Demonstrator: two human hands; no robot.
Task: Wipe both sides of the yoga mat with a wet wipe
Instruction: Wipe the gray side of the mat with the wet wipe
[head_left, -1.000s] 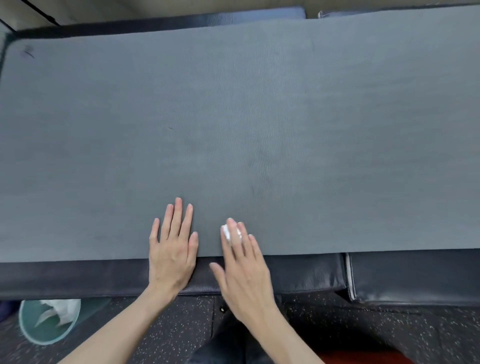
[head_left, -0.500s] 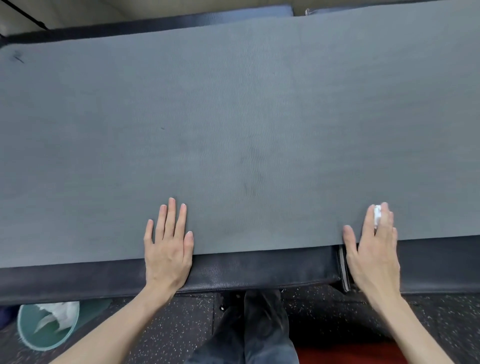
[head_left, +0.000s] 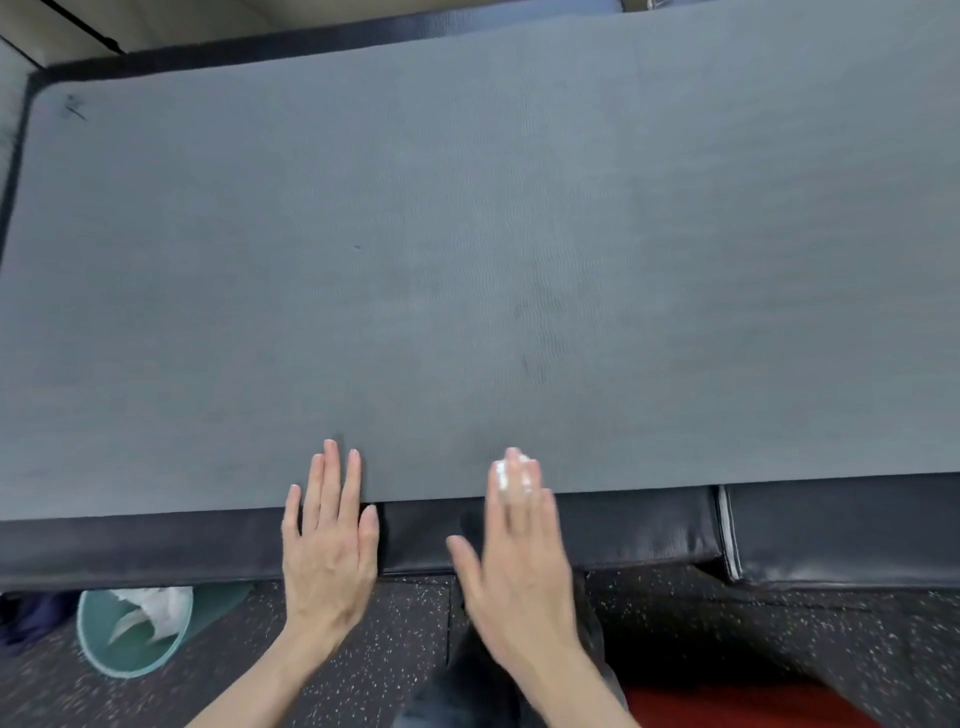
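From the head view, the grey yoga mat (head_left: 467, 260) lies flat and spread wide over black padded benches (head_left: 597, 525), filling most of the frame. Its near edge runs left to right just beyond the knuckles of both hands; its far edge shows along the top, and its rounded far-left corner sits inside the dark bench border. To the right the mat runs out of frame, so that end cannot be seen. The mat surface beyond the fingertips, and off to either side of them, is bare apart from a few small dark marks.

The left hand (head_left: 330, 540) lies palm down with fingers straight and close together, fingertips resting on the mat over its near edge, the palm over the bench front. The right hand (head_left: 517, 561) is also flat, fingers straight, thumb spread away to the left; it is blurred. Under its fingertips a small white wet wipe (head_left: 511, 474) is pressed against the mat right at the near edge, only a scrap of it showing between the fingers. The two hands are near each other but apart, with a strip of bench front between them.

Below the bench edge lies dark speckled floor (head_left: 405, 623). A teal bin (head_left: 130, 636) holding crumpled white paper stands at lower left, partly tucked under the bench. A seam between two bench sections shows at right
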